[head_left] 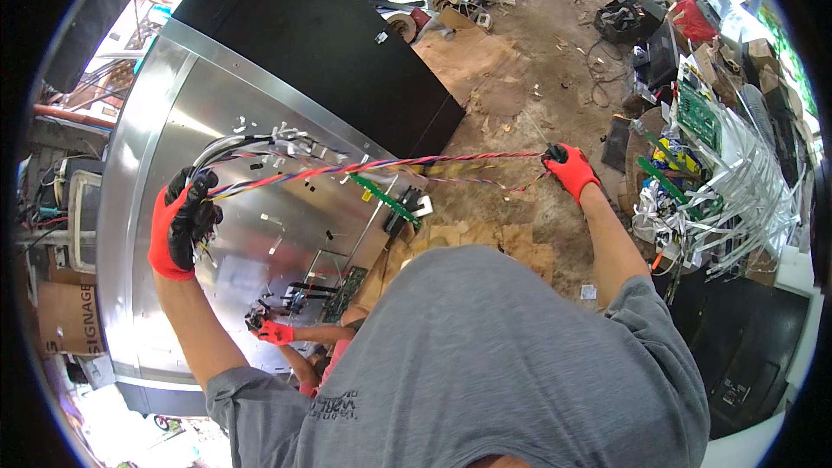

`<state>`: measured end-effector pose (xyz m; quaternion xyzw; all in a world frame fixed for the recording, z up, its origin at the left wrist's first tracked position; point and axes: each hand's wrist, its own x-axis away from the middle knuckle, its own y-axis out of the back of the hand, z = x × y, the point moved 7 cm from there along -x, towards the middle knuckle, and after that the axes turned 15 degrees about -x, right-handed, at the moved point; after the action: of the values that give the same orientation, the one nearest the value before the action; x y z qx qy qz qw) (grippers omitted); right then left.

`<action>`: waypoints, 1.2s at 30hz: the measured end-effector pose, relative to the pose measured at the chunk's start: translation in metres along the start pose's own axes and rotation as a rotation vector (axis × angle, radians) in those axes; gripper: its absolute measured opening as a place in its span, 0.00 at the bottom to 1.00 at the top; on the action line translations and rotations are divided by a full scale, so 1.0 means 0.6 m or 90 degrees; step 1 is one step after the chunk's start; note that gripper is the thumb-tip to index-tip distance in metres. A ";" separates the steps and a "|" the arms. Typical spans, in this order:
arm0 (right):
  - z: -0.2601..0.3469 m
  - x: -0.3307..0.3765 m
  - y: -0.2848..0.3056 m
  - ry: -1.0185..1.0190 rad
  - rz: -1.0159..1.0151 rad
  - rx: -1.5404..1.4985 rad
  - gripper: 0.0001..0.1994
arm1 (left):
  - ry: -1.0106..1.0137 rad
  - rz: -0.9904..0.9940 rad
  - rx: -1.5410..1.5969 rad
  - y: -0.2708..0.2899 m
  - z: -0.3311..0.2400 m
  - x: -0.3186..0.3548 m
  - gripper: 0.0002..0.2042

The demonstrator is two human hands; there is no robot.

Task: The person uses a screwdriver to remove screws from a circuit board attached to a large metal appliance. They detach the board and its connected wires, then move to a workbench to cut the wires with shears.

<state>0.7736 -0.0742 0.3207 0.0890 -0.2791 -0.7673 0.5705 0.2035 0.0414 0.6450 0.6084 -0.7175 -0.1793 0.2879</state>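
Note:
A long bundle of red, blue and yellow wires (373, 165) is stretched between my two gloved hands. My left hand (180, 224), in a red and black glove, is closed round its left end, where grey and black cables (227, 146) with white connectors loop out. At the right, my right hand (570, 170) is closed on the other end of the bundle. A thin rod (539, 132) sticks out by its fingers; I cannot make out what it belongs to. Beneath the wires lies a large shiny metal panel (251, 234), and a green circuit board strip (386, 198) shows at its right.
Another person's red-gloved hand (276, 332) works over the panel's near part. A black panel (321, 43) stands behind it. Scrap circuit boards (698, 117) and a heap of clear plastic strips (754, 199) lie at right. A cardboard box (71, 319) sits at left.

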 end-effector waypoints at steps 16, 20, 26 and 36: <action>-0.122 0.047 0.001 -0.105 0.298 -0.227 0.17 | 0.051 -0.169 0.047 0.130 0.117 0.015 0.14; -0.098 0.106 -0.016 -0.185 0.508 -0.394 0.15 | 0.091 -0.154 0.108 0.171 0.204 -0.015 0.11; -0.018 0.167 0.009 -0.269 0.516 -0.458 0.15 | 0.158 -0.060 0.252 0.243 0.382 -0.064 0.07; -0.041 0.204 0.059 -0.322 0.624 -0.249 0.15 | 0.197 -0.217 0.262 0.375 0.529 -0.082 0.08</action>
<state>0.7736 -0.2022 0.3413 -0.3433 -0.2680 -0.4485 0.7805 -0.1655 0.1041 0.5277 0.7855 -0.5742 0.0189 0.2300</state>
